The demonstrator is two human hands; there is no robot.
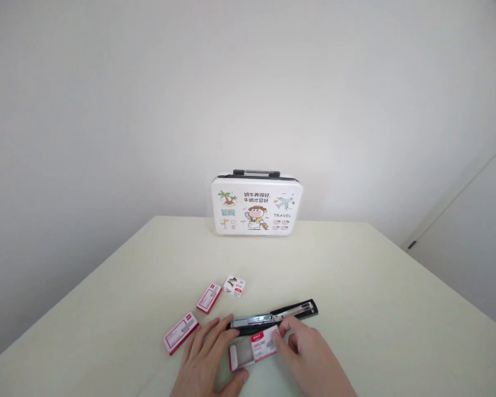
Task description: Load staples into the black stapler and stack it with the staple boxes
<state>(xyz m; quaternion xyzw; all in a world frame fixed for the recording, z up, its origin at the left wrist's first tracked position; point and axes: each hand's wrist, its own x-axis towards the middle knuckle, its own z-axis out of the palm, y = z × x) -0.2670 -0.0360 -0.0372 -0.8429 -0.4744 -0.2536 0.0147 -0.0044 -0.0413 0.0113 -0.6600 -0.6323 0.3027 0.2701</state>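
the right hand [308,347] pinches the far-right end of a half-open, red-and-white cardboard slide box [264,346] between thumb and fingers; the box lies near the front of the pale, cream-topped table [380,325], its white inner tray [233,358] slid out on the left. the left hand [202,361] is spread and loosely curved, thumb apart from the fingers, a fingertip at the left end of the black stapler with a silver metal channel [252,320], which lies folded open just beyond the box. whether that fingertip presses or merely rests, i cannot tell, nor what the tray holds. to handle the drawn-out tray well, i would keep it level and grip the sleeve lightly, since squeezing thin card could bind the slide; a thumb steadying the tray's end should stop it tipping. keeping fingers off the stapler's exposed channel seems wise too. two flat red-and-white boxes, one nearer [182,333] and one farther [209,299], lie left of the stapler, beside a small white box with a clip picture [234,286].
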